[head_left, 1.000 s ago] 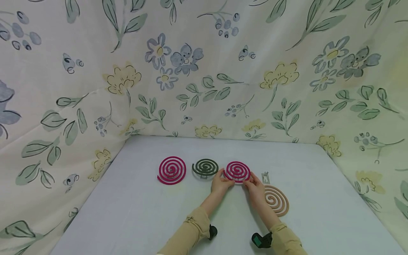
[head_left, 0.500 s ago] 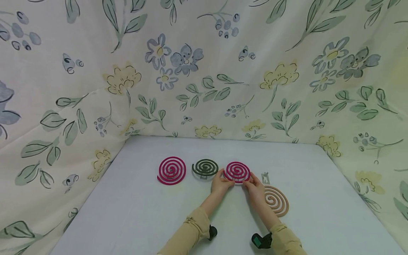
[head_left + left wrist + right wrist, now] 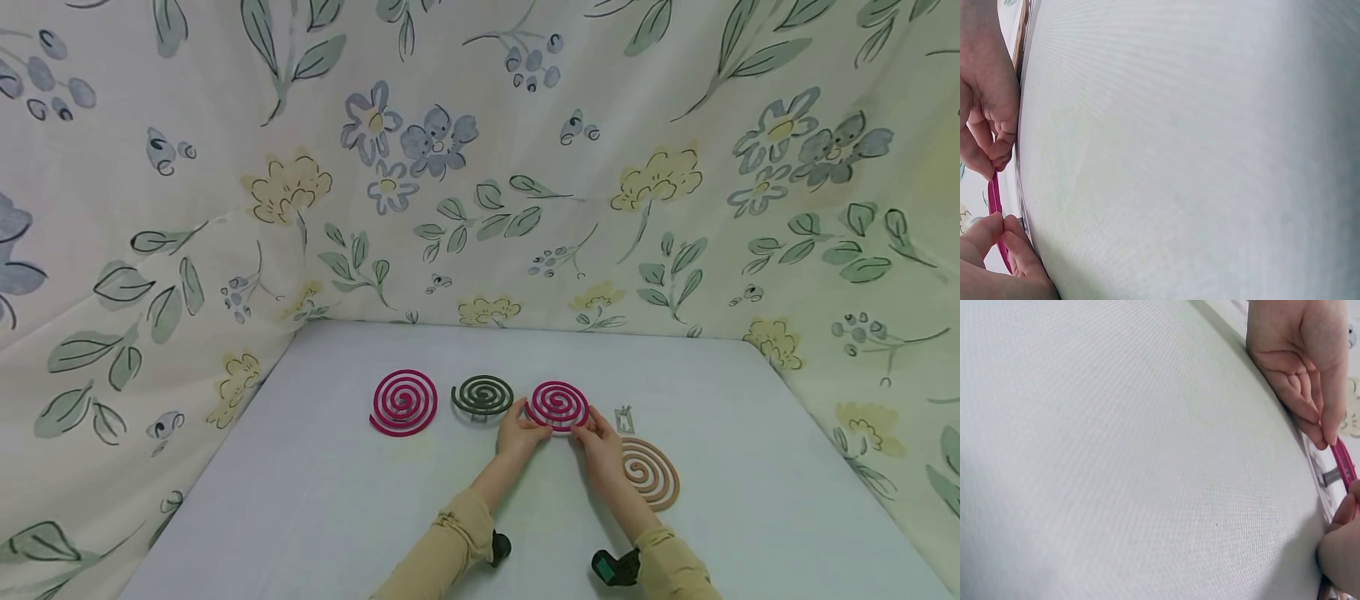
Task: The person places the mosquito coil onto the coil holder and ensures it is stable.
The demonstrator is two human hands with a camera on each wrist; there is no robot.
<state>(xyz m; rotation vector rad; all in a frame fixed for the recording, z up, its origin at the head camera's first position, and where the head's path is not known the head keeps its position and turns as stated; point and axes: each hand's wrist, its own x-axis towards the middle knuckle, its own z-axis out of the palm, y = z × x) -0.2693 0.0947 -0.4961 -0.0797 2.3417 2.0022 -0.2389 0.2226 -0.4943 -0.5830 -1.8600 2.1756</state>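
Note:
In the head view a magenta mosquito coil [image 3: 557, 403] is held between both hands, at the right end of a row of coils. My left hand [image 3: 519, 435] pinches its left edge with thumb and fingers. On the opposite edge, my right hand [image 3: 600, 442] pinches it likewise. Both wrist views show the coil edge-on, close above the table. A small metal stand [image 3: 1331, 476] shows beneath it in the right wrist view; whether the coil is fixed to it I cannot tell.
To the left, a green coil [image 3: 483, 393] sits raised on a stand, beyond it another magenta coil [image 3: 403, 402]. A tan coil [image 3: 652, 475] lies on the white table [image 3: 300, 500], partly behind the right forearm. A bare metal stand [image 3: 625, 419] lies above it.

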